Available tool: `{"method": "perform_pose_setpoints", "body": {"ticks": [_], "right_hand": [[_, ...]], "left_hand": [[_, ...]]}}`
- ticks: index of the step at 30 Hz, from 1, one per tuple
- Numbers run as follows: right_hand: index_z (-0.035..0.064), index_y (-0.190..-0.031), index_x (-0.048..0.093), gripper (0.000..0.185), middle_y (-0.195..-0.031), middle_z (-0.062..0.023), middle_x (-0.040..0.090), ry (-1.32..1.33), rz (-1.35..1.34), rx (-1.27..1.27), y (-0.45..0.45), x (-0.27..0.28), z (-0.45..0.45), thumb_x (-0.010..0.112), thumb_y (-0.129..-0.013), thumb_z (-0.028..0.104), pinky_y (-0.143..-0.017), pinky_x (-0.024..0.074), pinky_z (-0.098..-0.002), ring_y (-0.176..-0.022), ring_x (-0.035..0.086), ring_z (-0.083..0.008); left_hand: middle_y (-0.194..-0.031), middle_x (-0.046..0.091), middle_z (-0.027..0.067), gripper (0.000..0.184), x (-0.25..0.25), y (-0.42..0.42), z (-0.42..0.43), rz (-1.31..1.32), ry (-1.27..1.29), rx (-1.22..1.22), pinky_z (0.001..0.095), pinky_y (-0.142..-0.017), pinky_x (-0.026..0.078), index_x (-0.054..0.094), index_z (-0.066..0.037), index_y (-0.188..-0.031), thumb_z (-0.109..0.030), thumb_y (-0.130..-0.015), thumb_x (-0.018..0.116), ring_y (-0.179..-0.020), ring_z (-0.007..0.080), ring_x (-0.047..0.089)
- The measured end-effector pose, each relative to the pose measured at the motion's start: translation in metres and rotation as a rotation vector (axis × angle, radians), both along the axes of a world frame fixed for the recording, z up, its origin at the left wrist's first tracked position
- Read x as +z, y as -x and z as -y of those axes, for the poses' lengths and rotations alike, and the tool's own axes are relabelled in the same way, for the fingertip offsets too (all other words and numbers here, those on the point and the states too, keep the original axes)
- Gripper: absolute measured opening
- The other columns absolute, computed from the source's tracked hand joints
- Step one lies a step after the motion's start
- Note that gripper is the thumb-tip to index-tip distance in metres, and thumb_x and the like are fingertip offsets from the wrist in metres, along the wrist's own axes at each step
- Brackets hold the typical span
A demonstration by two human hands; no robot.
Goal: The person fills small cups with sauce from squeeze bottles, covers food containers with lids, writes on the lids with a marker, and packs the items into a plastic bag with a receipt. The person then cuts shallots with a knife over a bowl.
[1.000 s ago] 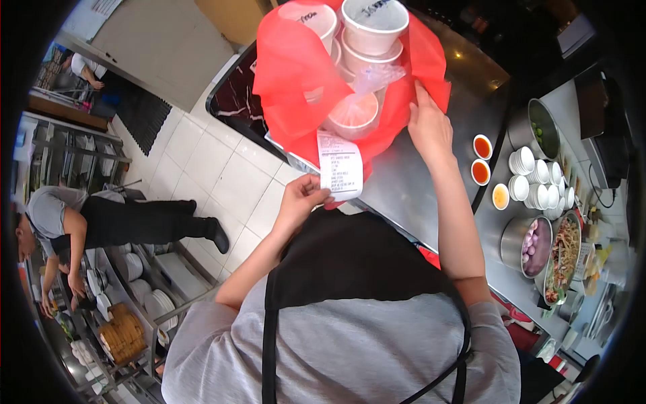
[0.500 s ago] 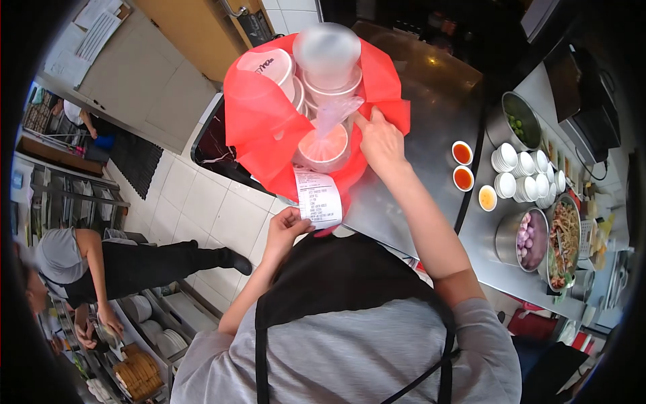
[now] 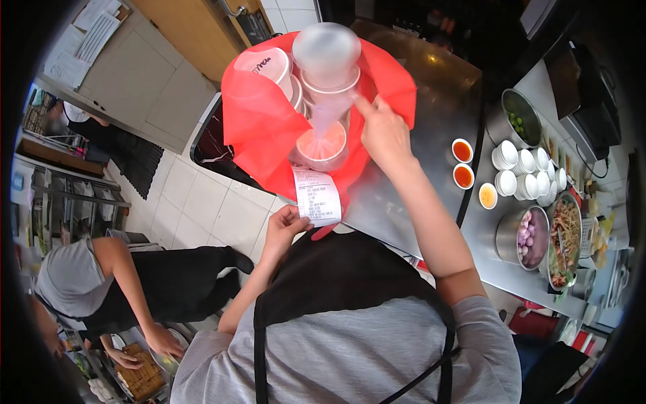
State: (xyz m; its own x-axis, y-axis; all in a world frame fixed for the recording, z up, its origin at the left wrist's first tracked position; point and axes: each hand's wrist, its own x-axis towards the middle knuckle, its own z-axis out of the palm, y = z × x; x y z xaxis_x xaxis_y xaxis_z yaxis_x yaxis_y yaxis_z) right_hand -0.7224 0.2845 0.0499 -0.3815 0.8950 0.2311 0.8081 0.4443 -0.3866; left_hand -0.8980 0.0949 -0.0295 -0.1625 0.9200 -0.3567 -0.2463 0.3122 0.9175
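Observation:
In my left hand (image 3: 286,225), the thumb and fingers pinch the lower edge of a printed receipt (image 3: 319,202). My right hand (image 3: 387,135) reaches over a red carrier bag (image 3: 259,151), its index finger stretched out beside the top of a clear plastic bag (image 3: 326,121). Whether that fingertip touches the plastic is not clear. The clear bag holds something orange and sits in a round tub (image 3: 323,161). Behind it, inside the open red bag, stand stacked lidded containers (image 3: 328,57) and a white tub (image 3: 269,64) with black handwriting.
On the steel counter (image 3: 417,215) to the right are sauce cups (image 3: 463,176), stacked white cups (image 3: 506,156), a pot of shallots (image 3: 528,236) and a bowl of mixed food (image 3: 564,242). A co-worker (image 3: 81,273) bends over a wooden board (image 3: 141,374) at lower left.
My right hand has shifted slightly, its index finger higher beside the clear bag. My left hand still holds the receipt. The co-worker at lower left has leaned further across, arms moved to the right.

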Motion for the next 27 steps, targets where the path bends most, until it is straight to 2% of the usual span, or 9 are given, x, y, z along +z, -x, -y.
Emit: {"method": "perform_pose_setpoints", "body": {"ticks": [1,4,5,7,9,14,21,25,27], "right_hand": [[0.0147,-0.121,0.046,0.053,-0.106,-0.0186,0.052,0.005,-0.003,-0.001,0.0,0.008,0.002,0.047,-0.071,-0.001,-0.067,0.0489,-0.0404,-0.079,0.059,-0.0335],[0.0076,-0.114,0.05,0.042,-0.096,-0.0139,0.055,-0.222,-0.436,-0.083,0.001,0.03,0.013,0.05,-0.072,0.003,-0.066,0.0485,-0.0399,-0.076,0.057,-0.0333],[0.0076,-0.114,0.05,0.042,-0.096,-0.0139,0.055,-0.216,-0.439,-0.089,0.002,0.026,0.019,0.05,-0.072,0.003,-0.066,0.0485,-0.0399,-0.076,0.057,-0.0333],[0.009,-0.109,0.054,0.037,-0.093,-0.0123,0.055,-0.282,-0.371,0.239,0.007,0.015,0.037,0.049,-0.073,0.004,-0.064,0.0488,-0.0393,-0.074,0.058,-0.0319],[0.0111,-0.106,0.057,0.034,-0.09,-0.0119,0.056,-0.05,-0.158,0.363,0.023,0.006,0.057,0.047,-0.074,0.006,-0.06,0.0487,-0.0392,-0.071,0.059,-0.0301],[0.0126,-0.106,0.057,0.034,-0.085,-0.0126,0.055,0.061,-0.077,0.379,0.048,-0.036,0.064,0.046,-0.074,0.007,-0.056,0.048,-0.04,-0.068,0.059,-0.0286],[0.0105,-0.106,0.056,0.035,-0.082,-0.0144,0.055,-0.079,-0.204,0.308,0.055,-0.03,0.048,0.047,-0.073,0.006,-0.055,0.0481,-0.0406,-0.068,0.059,-0.0296],[0.0091,-0.104,0.056,0.033,-0.083,-0.014,0.055,-0.042,-0.111,0.351,0.054,-0.026,0.046,0.048,-0.072,0.004,-0.056,0.048,-0.0408,-0.068,0.058,-0.03],[0.0088,-0.105,0.056,0.035,-0.082,-0.0125,0.056,-0.077,-0.222,0.293,0.054,-0.016,0.043,0.05,-0.071,0.004,-0.056,0.0475,-0.0406,-0.068,0.057,-0.0296]], "left_hand": [[-0.084,0.062,0.0086,0.009,0.001,0.0,0.0,-0.004,-0.004,0.004,0.0256,-0.072,0.05,0.053,0.002,-0.089,0.001,-0.079,0.055,-0.074,0.0125,0.06],[-0.084,0.061,0.0091,0.01,0.0,0.001,0.001,-0.025,0.007,-0.01,0.0256,-0.072,0.05,0.053,0.003,-0.089,0.001,-0.079,0.055,-0.075,0.0128,0.06],[-0.084,0.061,0.0091,0.01,0.0,0.001,0.002,-0.029,0.014,-0.014,0.0256,-0.072,0.05,0.053,0.003,-0.089,0.001,-0.079,0.055,-0.075,0.0128,0.06],[-0.085,0.061,0.0099,0.011,0.001,0.001,0.002,-0.027,0.014,0.0,0.0263,-0.073,0.05,0.052,0.004,-0.09,0.002,-0.079,0.054,-0.076,0.0133,0.06],[-0.085,0.061,0.0101,0.012,0.001,0.001,0.002,-0.032,0.027,0.002,0.0264,-0.073,0.05,0.052,0.004,-0.091,0.002,-0.079,0.054,-0.076,0.0136,0.06],[-0.085,0.06,0.0106,0.013,0.002,0.001,0.004,-0.029,0.044,0.021,0.0265,-0.073,0.05,0.052,0.005,-0.091,0.002,-0.079,0.054,-0.076,0.0142,0.06],[-0.084,0.061,0.01,0.012,0.001,0.001,0.006,-0.028,0.047,0.027,0.026,-0.073,0.05,0.052,0.004,-0.09,0.002,-0.078,0.055,-0.075,0.0142,0.06],[-0.084,0.061,0.0098,0.011,0.001,0.003,0.004,-0.029,0.04,0.029,0.0267,-0.073,0.051,0.052,0.004,-0.09,0.002,-0.079,0.054,-0.075,0.0143,0.06],[-0.084,0.061,0.0101,0.011,0.002,0.002,0.004,-0.029,0.043,0.022,0.0269,-0.073,0.051,0.052,0.004,-0.09,0.002,-0.079,0.054,-0.075,0.0142,0.06]]}}
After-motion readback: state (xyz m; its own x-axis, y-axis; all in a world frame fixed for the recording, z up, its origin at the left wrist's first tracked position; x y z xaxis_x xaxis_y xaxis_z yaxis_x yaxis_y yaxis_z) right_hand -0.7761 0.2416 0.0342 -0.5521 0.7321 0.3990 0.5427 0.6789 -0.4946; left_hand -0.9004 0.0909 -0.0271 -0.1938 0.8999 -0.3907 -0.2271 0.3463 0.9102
